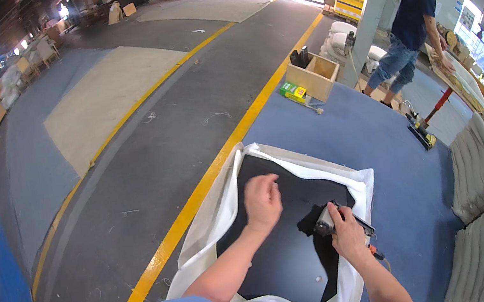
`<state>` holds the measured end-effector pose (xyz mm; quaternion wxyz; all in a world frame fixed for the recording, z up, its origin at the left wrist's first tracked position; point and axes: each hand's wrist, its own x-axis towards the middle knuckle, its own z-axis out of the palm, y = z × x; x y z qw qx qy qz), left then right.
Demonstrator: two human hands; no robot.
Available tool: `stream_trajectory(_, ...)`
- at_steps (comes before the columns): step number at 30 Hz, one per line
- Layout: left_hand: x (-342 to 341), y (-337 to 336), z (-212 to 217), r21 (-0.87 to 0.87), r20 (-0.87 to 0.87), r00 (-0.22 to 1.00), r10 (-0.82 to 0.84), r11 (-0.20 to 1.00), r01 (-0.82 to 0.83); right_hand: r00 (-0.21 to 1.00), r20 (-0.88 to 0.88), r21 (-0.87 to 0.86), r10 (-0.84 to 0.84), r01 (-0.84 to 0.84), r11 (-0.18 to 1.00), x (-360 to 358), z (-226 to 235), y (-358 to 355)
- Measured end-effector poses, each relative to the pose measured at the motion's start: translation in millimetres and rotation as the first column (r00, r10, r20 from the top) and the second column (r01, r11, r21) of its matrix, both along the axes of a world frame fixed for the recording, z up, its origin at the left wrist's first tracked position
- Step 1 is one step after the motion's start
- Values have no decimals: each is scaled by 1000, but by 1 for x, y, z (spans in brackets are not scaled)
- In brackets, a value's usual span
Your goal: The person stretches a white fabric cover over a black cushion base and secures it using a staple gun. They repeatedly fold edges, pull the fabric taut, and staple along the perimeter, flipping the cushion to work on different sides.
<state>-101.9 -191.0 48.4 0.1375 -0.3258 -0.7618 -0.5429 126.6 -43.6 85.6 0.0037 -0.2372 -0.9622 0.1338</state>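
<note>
Over blue flooring (414, 211), our right hand (349, 234) grips a tool (325, 223), probably for control; our left hand (263, 203) curls, contents unclear.

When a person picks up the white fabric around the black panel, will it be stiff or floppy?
The white fabric is probably floppy, as its edges lie in loose folds. It would likely sag when lifted, because its strips bend along the black panel.

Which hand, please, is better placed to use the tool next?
Probably the right hand: it holds the tool near the white cloth, while the left hand is over the black panel, away from it.
</note>
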Motion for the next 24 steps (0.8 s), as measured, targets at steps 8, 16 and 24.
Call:
stream_trajectory(8, -108, -44, -16, -573, 361, 890, 279, 819, -24, 973, 193, -83, 126, -112, 990, -32, 21, -8)
stream_trajectory(16, -148, -9, -41, -613, 364, 870, 333, 789, -45, 952, -256, -258, 170, -237, 937, -228, -3, -4)
stream_trajectory(24, -147, 8, -58, -332, 410, 867, 281, 932, -145, 967, -224, -87, 119, -142, 986, -330, -80, 5)
